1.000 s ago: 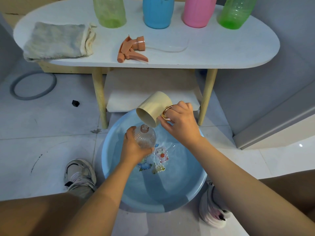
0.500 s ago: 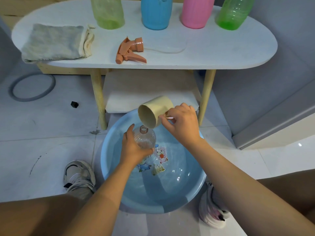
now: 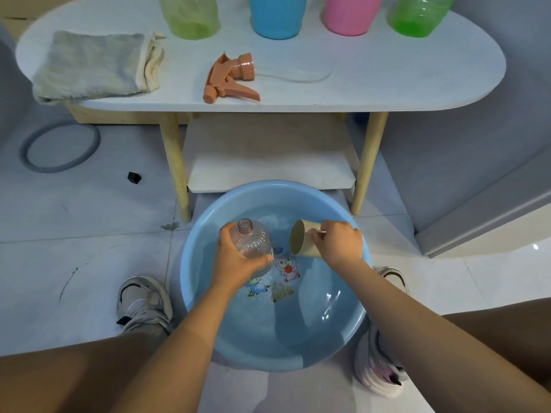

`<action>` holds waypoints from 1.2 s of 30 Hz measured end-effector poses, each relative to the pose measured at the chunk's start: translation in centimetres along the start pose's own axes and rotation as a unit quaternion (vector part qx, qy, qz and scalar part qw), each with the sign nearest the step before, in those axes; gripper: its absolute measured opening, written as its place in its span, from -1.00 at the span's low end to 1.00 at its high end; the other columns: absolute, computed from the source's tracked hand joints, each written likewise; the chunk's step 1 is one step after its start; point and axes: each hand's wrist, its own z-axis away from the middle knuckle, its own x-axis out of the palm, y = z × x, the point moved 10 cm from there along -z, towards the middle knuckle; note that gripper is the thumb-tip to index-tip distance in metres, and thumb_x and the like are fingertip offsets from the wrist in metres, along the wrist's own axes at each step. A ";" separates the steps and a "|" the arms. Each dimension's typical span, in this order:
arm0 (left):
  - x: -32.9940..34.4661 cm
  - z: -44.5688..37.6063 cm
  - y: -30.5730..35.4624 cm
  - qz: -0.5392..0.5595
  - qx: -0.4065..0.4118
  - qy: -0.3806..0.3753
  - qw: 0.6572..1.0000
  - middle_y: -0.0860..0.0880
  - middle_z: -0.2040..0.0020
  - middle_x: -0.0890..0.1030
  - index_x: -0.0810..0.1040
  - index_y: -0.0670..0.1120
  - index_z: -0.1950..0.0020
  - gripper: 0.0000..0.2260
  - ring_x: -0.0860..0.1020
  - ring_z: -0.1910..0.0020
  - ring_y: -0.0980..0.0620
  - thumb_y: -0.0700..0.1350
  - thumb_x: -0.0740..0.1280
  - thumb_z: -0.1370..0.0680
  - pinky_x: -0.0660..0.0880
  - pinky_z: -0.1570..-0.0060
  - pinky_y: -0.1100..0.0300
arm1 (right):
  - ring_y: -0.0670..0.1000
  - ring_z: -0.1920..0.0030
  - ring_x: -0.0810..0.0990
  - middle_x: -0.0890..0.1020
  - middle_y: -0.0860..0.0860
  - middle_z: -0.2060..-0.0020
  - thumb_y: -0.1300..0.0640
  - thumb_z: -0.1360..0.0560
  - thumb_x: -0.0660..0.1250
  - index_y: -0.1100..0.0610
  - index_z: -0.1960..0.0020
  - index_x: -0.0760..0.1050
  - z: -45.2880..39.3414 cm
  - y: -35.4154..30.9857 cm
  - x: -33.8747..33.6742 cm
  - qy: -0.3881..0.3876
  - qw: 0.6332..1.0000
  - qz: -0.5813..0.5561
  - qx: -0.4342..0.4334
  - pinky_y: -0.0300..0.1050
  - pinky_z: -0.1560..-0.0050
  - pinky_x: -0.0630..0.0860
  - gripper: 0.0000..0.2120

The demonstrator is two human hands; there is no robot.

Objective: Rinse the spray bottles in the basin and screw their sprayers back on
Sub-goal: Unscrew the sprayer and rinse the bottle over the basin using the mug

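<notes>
A light blue basin (image 3: 205,308) holding water sits on the floor between my feet. My left hand (image 3: 235,263) grips a clear bottle (image 3: 252,238) over it, neck open and tilted away from me. My right hand (image 3: 338,242) holds a cream cup (image 3: 301,241) by its handle, lying on its side low over the water, mouth toward the bottle. An orange sprayer (image 3: 229,80) with its clear tube lies on the white table (image 3: 387,76). Four more bottles stand along the table's back: pale green (image 3: 189,16), blue (image 3: 277,14), pink (image 3: 351,13), green (image 3: 419,14).
A grey folded cloth (image 3: 92,65) lies at the table's left end. A lower shelf (image 3: 268,156) and wooden legs (image 3: 176,165) stand just behind the basin. A grey ring (image 3: 59,146) and a small black block (image 3: 133,177) lie on the tiled floor to the left.
My right hand has lowered the cup from above the bottle's mouth down to the right, near the water. The bottle has stayed in my left hand, its neck now uncovered.
</notes>
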 end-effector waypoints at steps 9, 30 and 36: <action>-0.3 0.1 -0.6 -0.026 0.022 0.002 0.999 0.01 -0.30 0.43 0.26 0.05 -0.38 -0.17 0.43 -0.25 0.01 0.10 0.59 -0.22 0.43 -0.24 0.07 | 0.12 -0.06 0.47 0.61 0.07 0.13 -0.03 -0.61 0.07 0.12 0.07 0.51 0.7 -0.3 3.3 -0.025 0.996 0.071 -0.044 -0.06 0.12 0.18 -0.68; -1.2 0.1 -0.4 -0.062 0.023 0.039 0.997 -0.02 -0.35 0.30 0.22 0.04 -0.43 -0.14 0.38 -0.30 -0.03 -0.04 0.60 -0.23 0.41 -0.20 0.10 | -0.01 0.48 0.20 0.27 0.01 0.52 0.13 -0.44 0.35 0.13 0.46 0.24 0.9 3.6 3.6 -0.084 0.908 -0.372 0.173 -0.18 0.49 0.18 -0.60; -1.0 0.1 -0.2 -0.069 0.023 0.039 0.997 -0.02 -0.34 0.29 0.23 0.05 -0.42 -0.14 0.42 -0.26 -0.06 -0.03 0.59 -0.22 0.44 -0.19 0.08 | -0.03 0.48 0.14 0.22 -0.01 0.52 0.14 -0.40 0.38 0.10 0.46 0.19 0.4 2.4 0.4 -0.021 0.889 -0.433 0.151 -0.17 0.46 0.13 -0.59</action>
